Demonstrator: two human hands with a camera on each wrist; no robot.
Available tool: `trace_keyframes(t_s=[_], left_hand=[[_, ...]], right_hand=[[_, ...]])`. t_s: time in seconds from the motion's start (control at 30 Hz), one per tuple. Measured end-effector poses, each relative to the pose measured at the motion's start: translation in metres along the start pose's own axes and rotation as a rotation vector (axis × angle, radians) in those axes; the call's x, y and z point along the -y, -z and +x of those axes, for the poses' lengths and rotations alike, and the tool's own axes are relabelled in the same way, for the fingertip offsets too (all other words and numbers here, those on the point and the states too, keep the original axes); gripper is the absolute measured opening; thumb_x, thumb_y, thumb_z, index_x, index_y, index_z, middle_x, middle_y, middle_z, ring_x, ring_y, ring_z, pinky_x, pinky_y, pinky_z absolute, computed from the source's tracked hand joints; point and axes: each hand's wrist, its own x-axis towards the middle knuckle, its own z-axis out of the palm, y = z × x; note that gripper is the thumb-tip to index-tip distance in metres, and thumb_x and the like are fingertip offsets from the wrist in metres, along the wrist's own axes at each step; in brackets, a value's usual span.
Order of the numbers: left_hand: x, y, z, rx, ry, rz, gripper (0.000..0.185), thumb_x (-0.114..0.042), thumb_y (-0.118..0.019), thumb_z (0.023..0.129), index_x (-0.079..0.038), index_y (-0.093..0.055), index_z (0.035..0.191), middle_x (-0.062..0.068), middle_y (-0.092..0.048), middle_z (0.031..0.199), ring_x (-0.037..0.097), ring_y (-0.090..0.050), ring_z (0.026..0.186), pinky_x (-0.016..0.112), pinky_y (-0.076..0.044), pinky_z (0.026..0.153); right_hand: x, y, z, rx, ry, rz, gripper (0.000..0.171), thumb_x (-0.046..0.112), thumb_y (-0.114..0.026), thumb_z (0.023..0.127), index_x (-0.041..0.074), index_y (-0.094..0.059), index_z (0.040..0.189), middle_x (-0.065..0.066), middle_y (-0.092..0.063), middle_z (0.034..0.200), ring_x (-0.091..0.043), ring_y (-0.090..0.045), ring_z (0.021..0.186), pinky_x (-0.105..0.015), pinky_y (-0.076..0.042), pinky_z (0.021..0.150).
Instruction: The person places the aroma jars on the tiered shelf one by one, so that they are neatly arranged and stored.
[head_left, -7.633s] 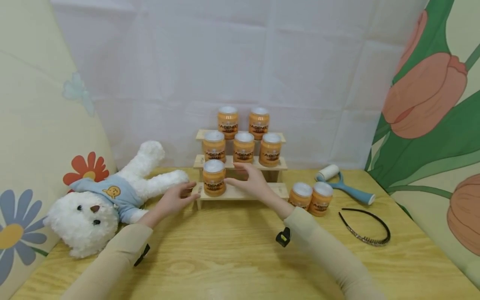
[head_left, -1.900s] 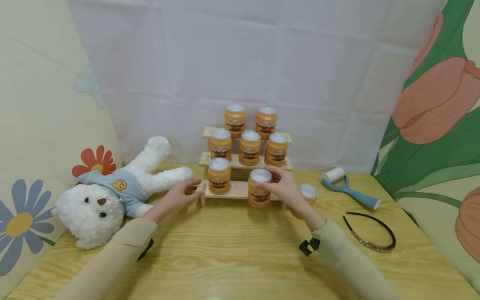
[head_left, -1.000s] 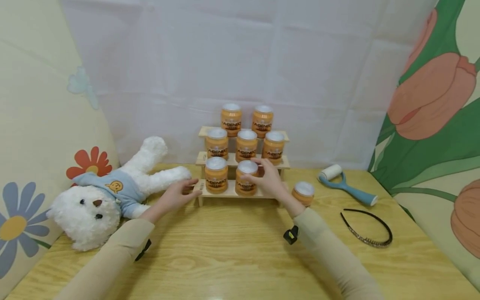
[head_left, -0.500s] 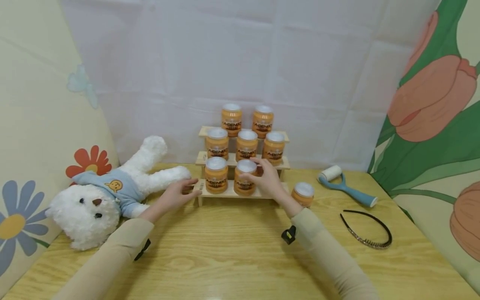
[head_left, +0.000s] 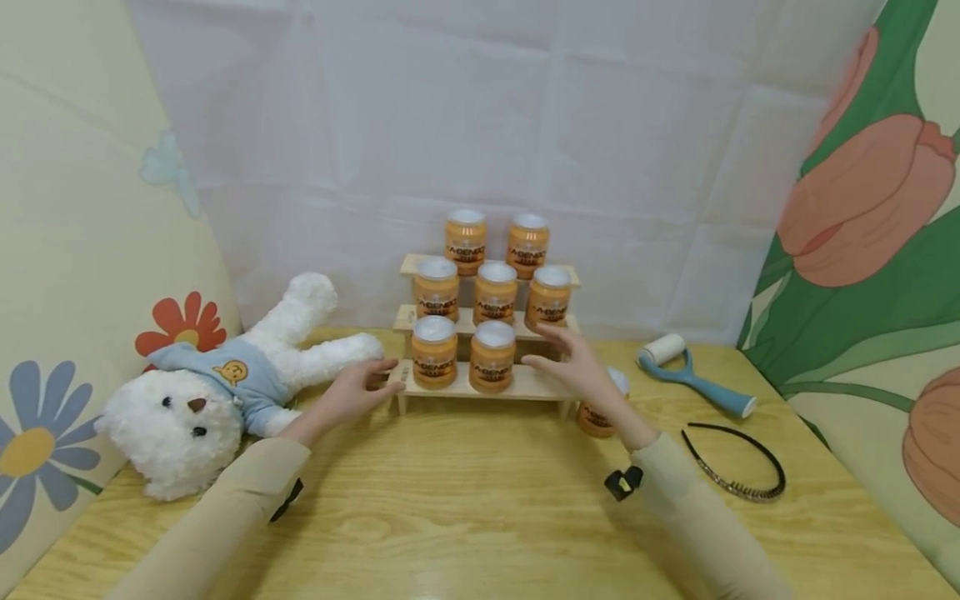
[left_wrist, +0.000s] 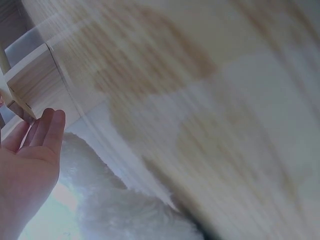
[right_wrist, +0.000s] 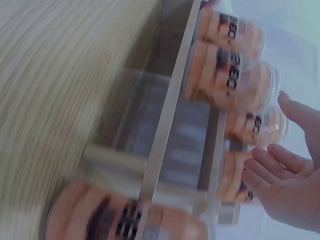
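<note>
A three-step wooden rack (head_left: 536,385) holds orange jars with pale lids and dark lettering. On its front step stand two jars, the left one (head_left: 434,357) and the middle one (head_left: 492,360). Three are on the step behind, two on top. My right hand (head_left: 579,372) hovers by the front step's right end, apart from the middle jar, fingers spread; in the right wrist view the hand (right_wrist: 285,175) holds nothing. Partly behind my right wrist, another jar (head_left: 595,421) stands on the table. My left hand (head_left: 351,398) touches the rack's left end with fairly straight fingers (left_wrist: 54,130).
A white plush bear (head_left: 176,433) in a blue shirt lies left of the rack, one leg near my left hand. To the right are a blue-handled lint roller (head_left: 708,387) and a black headband (head_left: 780,467). A white cloth (head_left: 450,108) hangs behind.
The right hand brought a jar from the table to the middle of the front step, let go of it and drew back rightward. My left hand stays at the rack's left end.
</note>
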Motion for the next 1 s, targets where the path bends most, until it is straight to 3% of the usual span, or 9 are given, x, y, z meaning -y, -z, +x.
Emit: trace_keyframes(t_s=[0.37, 0.67, 0.83, 1.0], left_hand=[[0.002, -0.001, 0.0, 0.008, 0.014, -0.025, 0.064, -0.035, -0.057, 0.094, 0.004, -0.039, 0.141, 0.025, -0.041, 0.142, 0.042, -0.049, 0.121, 0.051, -0.046, 0.098], [0.003, -0.001, -0.001, 0.004, 0.006, -0.007, 0.064, -0.035, -0.058, 0.094, 0.005, -0.04, 0.14, 0.026, -0.042, 0.141, 0.043, -0.05, 0.12, 0.051, -0.045, 0.098], [0.003, -0.001, -0.001, 0.003, 0.003, -0.017, 0.063, -0.035, -0.057, 0.094, 0.005, -0.04, 0.139, 0.026, -0.041, 0.141, 0.043, -0.05, 0.12, 0.051, -0.046, 0.098], [0.003, -0.002, 0.0, 0.004, 0.003, -0.015, 0.063, -0.035, -0.057, 0.094, 0.004, -0.04, 0.14, 0.026, -0.041, 0.141, 0.043, -0.049, 0.12, 0.05, -0.046, 0.097]], right_hand=[[-0.019, 0.043, -0.03, -0.068, -0.052, -0.138, 0.063, 0.033, -0.071, 0.084, 0.005, -0.049, 0.136, -0.017, -0.047, 0.141, -0.035, -0.042, 0.13, -0.05, -0.032, 0.111], [-0.046, 0.056, -0.043, -0.065, -0.111, -0.261, 0.067, 0.031, -0.069, 0.086, -0.003, -0.043, 0.138, -0.025, -0.043, 0.14, -0.042, -0.04, 0.128, -0.057, -0.038, 0.104], [-0.054, 0.058, -0.049, -0.034, -0.191, -0.254, 0.076, 0.034, -0.069, 0.086, -0.006, -0.036, 0.141, -0.029, -0.039, 0.141, -0.045, -0.042, 0.125, -0.053, -0.046, 0.096], [-0.06, 0.057, -0.053, -0.006, -0.27, -0.255, 0.082, 0.046, -0.071, 0.081, -0.003, -0.039, 0.138, -0.028, -0.05, 0.128, -0.04, -0.054, 0.11, -0.043, -0.055, 0.079]])
